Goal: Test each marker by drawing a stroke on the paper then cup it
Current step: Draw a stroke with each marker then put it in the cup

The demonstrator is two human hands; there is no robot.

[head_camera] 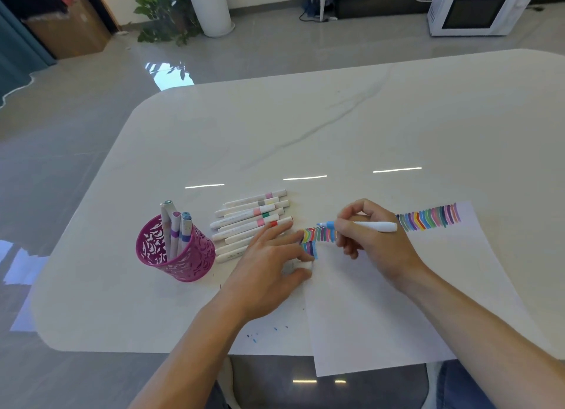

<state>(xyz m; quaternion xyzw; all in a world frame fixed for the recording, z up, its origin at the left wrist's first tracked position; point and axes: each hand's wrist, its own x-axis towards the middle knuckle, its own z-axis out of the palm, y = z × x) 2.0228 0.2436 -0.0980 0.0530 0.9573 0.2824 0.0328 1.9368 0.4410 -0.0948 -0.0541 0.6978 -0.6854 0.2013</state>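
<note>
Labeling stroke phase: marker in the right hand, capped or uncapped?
Uncapped. The blue marker in the right hand shows a bare blue tip over the paper; the left hand pinches a white piece, likely its cap.

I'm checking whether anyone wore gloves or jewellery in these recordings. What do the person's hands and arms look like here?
Both are uncovered. The left hand and right hand have no gloves, and no rings show. The left forearm and right forearm are bare as far as the frame's edge: no sleeve, watch or bracelet in view.
</note>
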